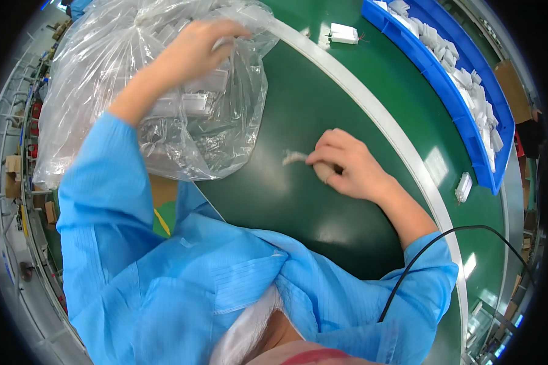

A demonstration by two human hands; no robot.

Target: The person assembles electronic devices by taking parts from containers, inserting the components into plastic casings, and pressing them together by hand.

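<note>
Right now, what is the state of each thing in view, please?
plastic bag: open at the top, crumpled, partly filled with small white parts.
left hand: gripping the bag's open rim.
right hand: closed on a small pale piece, resting on the green belt.
blue tray: filled with white parts.
white part: lying loose on the belt.

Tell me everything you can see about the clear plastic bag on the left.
The clear plastic bag is large, thin and crinkled, glossy with reflections. It sits at the left edge of the dark green work surface, slumped and wrinkled. Through the film show pale, whitish rectangular parts, too blurred to identify. The left hand grips its gathered upper edge near the opening; the right hand is apart from it.
</note>
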